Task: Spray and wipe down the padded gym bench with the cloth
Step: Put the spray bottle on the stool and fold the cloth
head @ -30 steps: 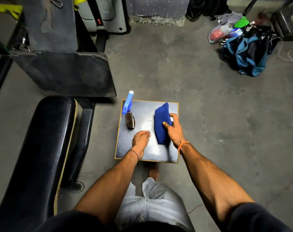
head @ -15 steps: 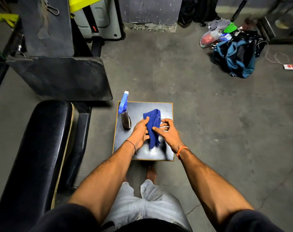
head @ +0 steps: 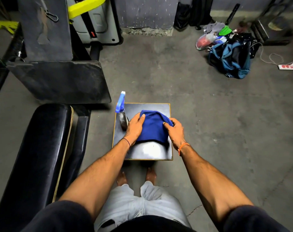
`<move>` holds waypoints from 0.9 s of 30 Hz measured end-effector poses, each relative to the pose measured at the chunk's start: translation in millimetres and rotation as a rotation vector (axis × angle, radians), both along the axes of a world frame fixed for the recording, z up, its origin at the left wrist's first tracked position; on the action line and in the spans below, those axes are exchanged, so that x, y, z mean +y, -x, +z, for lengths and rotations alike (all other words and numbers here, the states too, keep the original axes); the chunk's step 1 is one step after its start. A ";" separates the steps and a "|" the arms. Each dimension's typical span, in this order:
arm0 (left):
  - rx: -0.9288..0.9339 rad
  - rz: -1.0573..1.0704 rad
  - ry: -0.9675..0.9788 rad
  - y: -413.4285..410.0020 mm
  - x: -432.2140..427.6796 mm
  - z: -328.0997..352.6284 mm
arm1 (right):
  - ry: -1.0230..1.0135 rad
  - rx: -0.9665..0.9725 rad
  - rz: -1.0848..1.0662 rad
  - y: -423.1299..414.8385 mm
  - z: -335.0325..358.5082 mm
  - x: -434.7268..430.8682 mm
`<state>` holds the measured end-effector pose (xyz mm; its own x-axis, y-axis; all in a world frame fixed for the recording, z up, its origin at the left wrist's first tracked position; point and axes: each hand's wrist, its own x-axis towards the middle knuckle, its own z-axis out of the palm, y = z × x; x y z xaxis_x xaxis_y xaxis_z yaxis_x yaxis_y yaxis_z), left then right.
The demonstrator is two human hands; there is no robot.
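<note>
So the room was a rough gym space, grey concrete floor (head: 209, 123) all scuffed and stained, with a patchy painted wall (head: 145, 10) along the top of the frame. A blue duffel bag (head: 231, 59) sat slumped open in the upper right with clothes piled behind it, and a white power strip (head: 290, 66) lay at the right edge. A yellow strap (head: 85, 6) hung across some gear in the upper left.

The padded bench (head: 33, 148) took up the lower left. It was black and shiny, its long axis running from the bottom left corner up toward the middle left, rounded end pointing up the frame. A dusty flat pad (head: 58, 81) sat just above that end.

In the centre stood a small square table (head: 149, 151), dark top with a gold edge, catching glare on its near side. The spray bottle (head: 121, 113) stood upright at the table's left edge, blue trigger head toward the top of the frame. The blue cloth (head: 153, 128) lay bunched in the middle of the tabletop, well apart from the bench.

The person stood barefoot just below the table. The left hand (head: 134, 127) gripped the cloth's left side, thumb on top, right beside the bottle. The right hand (head: 175, 131) pinched the cloth's right side with curled fingers. Hands were apart, the cloth spread between them
</note>
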<state>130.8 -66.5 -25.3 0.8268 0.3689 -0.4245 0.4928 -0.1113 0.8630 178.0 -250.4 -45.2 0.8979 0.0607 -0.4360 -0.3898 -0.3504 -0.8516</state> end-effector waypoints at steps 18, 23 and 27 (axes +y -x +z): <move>-0.016 -0.178 0.205 16.9 -18.5 -19.2 | -0.517 0.351 -0.017 -2.9 31.2 24.7; 0.048 0.206 0.481 3.3 -15.8 -4.8 | -0.435 0.268 -0.019 -11.8 29.8 21.0; 0.122 0.367 0.770 -3.2 -15.5 -1.2 | -0.286 0.146 -0.070 -9.6 16.0 14.2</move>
